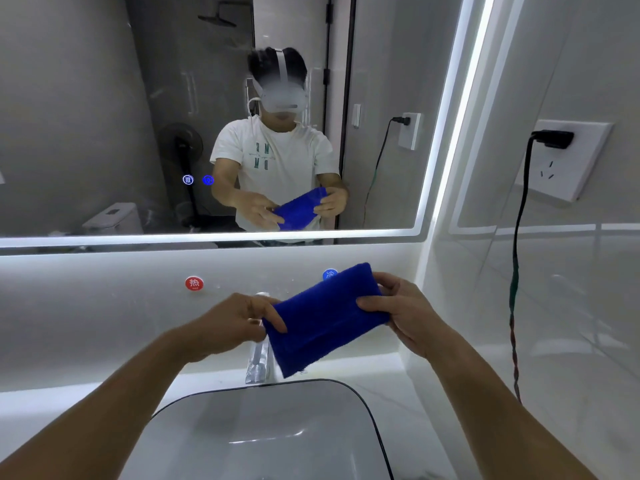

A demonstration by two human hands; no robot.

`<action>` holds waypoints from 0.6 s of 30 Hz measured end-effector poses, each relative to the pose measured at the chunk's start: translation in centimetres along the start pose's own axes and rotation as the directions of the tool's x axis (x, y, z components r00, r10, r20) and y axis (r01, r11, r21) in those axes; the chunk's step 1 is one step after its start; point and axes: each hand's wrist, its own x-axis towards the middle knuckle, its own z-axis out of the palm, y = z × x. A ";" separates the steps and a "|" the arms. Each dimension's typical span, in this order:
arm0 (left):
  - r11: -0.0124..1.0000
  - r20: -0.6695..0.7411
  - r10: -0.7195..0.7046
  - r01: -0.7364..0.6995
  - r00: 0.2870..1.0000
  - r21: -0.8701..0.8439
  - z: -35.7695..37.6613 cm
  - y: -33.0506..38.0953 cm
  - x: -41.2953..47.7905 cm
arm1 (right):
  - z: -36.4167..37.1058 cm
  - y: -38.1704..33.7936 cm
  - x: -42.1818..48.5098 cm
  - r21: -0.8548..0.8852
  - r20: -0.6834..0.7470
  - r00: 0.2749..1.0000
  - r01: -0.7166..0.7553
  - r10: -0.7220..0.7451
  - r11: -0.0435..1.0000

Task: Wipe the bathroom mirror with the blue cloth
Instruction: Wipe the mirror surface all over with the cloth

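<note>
A folded blue cloth [322,317] hangs in the air above the tap, held between both hands. My left hand [228,323] pinches its lower left corner with thumb and fingers. My right hand [398,310] grips its right end, thumb on top and fingers underneath. The bathroom mirror [104,98] fills the wall above, lit along its bottom and right edges. It reflects a person holding the same cloth. The cloth is well below the glass and apart from it.
A chrome tap [258,362] stands under the cloth, behind a grey basin [263,438]. Red [194,283] and blue [329,273] round labels sit on the backsplash. A wall socket [568,161] on the right holds a black plug with a hanging cable [514,306].
</note>
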 end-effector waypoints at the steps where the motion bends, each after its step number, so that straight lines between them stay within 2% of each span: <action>1: 0.996 0.004 -0.037 0.037 0.999 0.085 -0.2 0.1 0.0 | 0.2 -0.4 0.1 -0.039 -0.034 0.999 0.001 -0.002 0.999; 3: 0.975 -0.134 -0.041 0.069 0.990 0.210 -0.1 0.6 0.4 | 0.6 -1.3 0.5 -0.080 -0.098 0.995 -0.014 0.006 0.997; 5: 0.942 -0.251 0.045 0.042 0.967 0.332 1.4 1.6 1.1 | 1.2 -2.1 1.0 -0.090 -0.157 0.987 -0.044 0.030 0.995; 9: 0.794 -0.203 0.288 -0.115 0.936 0.597 6.5 2.3 2.8 | 3.2 -2.6 2.1 -0.042 -0.226 0.971 -0.089 0.077 0.995; 10: 0.778 -0.202 0.295 -0.112 0.934 0.618 7.4 2.1 3.4 | 3.6 -2.7 2.2 -0.021 -0.226 0.971 -0.088 0.081 0.996; 13: 0.895 -0.341 0.193 -0.023 0.920 0.445 8.2 2.7 4.9 | 4.2 -3.4 2.4 0.020 -0.166 0.986 -0.029 0.032 0.999; 14: 0.936 -0.357 0.172 -0.039 0.918 0.349 7.9 3.1 5.3 | 4.2 -3.6 2.3 0.057 -0.157 0.988 0.014 -0.004 0.998; 16: 0.991 -0.319 0.130 -0.128 0.939 0.027 6.8 3.8 5.8 | 4.3 -3.5 1.9 0.083 -0.200 0.977 0.095 -0.077 0.992; 18: 0.940 -0.222 0.089 -0.156 0.971 -0.305 5.6 4.6 6.0 | 4.4 -2.2 1.4 -0.113 -0.247 0.937 0.223 -0.245 0.968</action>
